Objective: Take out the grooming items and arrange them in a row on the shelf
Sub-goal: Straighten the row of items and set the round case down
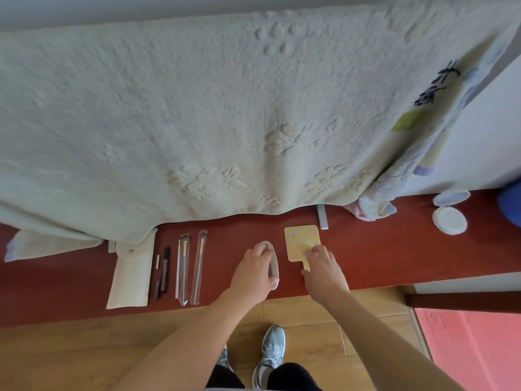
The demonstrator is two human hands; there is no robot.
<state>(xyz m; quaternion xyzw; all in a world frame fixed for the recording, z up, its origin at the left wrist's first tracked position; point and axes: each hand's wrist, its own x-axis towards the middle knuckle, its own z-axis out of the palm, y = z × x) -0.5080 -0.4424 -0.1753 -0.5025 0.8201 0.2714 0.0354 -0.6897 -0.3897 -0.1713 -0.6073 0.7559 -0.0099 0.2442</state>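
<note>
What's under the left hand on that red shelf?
A white comb, which the left hand grips; its teeth and both ends show, its middle is covered. The right hand holds a yellow mirror.

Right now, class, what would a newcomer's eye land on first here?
A huge cream blanket fills most of the view above a red shelf. On the shelf, the left hand holds a white comb and the right hand a yellow mirror, beside a row of brushes.

White oval comb [272,265] half under left hand [251,275]; yellow square mirror [299,239] handle under right hand [324,273]; blue object [511,206] cut by right edge
</note>
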